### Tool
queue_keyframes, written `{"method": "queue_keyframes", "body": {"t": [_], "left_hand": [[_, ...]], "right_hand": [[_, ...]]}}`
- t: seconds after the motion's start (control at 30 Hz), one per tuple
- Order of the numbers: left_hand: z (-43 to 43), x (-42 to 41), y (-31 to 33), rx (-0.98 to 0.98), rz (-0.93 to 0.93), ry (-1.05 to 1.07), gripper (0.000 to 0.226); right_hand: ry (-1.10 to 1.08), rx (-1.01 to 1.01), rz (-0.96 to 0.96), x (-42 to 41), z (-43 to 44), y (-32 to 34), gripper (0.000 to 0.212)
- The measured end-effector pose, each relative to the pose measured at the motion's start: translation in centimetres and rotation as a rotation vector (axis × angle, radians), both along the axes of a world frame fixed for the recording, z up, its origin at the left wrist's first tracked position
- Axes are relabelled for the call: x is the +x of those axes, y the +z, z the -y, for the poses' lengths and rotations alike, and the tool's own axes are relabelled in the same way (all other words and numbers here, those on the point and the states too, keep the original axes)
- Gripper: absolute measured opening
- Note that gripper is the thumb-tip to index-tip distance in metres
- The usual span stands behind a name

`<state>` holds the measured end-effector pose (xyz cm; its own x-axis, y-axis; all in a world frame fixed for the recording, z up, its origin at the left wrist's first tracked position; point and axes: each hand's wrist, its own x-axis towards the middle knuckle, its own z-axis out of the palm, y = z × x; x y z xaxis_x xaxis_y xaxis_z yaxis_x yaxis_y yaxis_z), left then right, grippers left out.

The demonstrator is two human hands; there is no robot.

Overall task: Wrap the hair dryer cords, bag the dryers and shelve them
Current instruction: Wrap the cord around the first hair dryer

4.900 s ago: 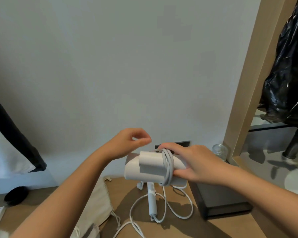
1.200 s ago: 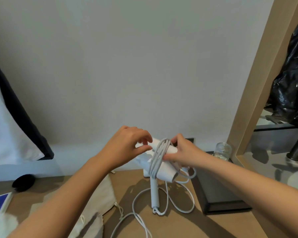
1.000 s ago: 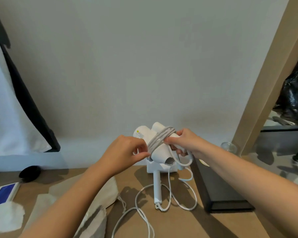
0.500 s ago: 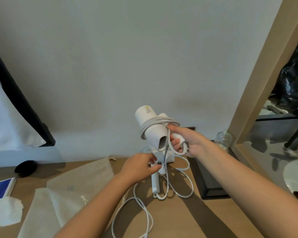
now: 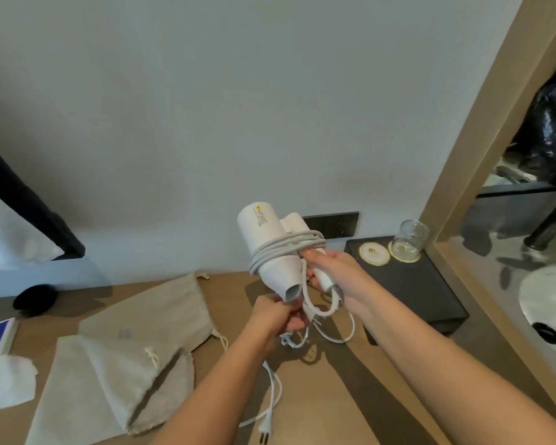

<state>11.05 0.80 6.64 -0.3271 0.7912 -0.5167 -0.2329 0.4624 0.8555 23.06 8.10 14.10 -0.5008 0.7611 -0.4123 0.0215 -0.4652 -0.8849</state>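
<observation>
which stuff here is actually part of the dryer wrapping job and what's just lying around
Part of the job:
- hair dryer held in the right hand
- its cord, the left hand gripping the loose end
- plug on the counter
- cloth bags

Lying about:
- upturned glass
- black tray
- coasters
- white tissue

White plastic hair dryer held above wooden counter; two beige cloth drawstring bags lie left; black rectangular tray right, clear glass jar on it
</observation>
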Motion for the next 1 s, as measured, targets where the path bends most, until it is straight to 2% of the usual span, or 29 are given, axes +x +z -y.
{"method": "queue_keyframes", "body": {"t": [0.07,0.17,0.27,0.43,0.63,0.77,1.0], "left_hand": [[0.4,0.7,-0.4,0.033,0.342,0.107,0.009],[1.2,1.6,-0.6,0.090,0.732,0.276,0.017],[1.7,2.3,-1.6,0.086,0.940,0.373,0.029],[2.8,3.8,-2.5,0.050,1.022,0.459,0.030],[3.7,4.6,-2.2,-0.046,0.836,0.334,0.009],[4.4,4.4,-2.3,-0.058,0.802,0.235,0.017],[5.5,3.4,-2.7,-0.036,0.921,0.149,0.019]], "right_hand": [[-0.029,0.055,0.032,0.1,0.6,-1.0,0.018],[-0.063,0.064,0.040,0.3,1.2,-2.5,0.031],[-0.082,0.065,0.017,0.3,1.8,-3.6,0.016],[-0.103,0.150,-0.013,-0.3,2.2,-5.5,0.022],[-0.124,0.227,0.137,-0.6,2.2,-6.5,0.046],[-0.139,0.144,0.106,-0.4,2.5,-7.5,0.043],[-0.078,0.219,0.199,-0.4,2.4,-8.6,0.045]]}}
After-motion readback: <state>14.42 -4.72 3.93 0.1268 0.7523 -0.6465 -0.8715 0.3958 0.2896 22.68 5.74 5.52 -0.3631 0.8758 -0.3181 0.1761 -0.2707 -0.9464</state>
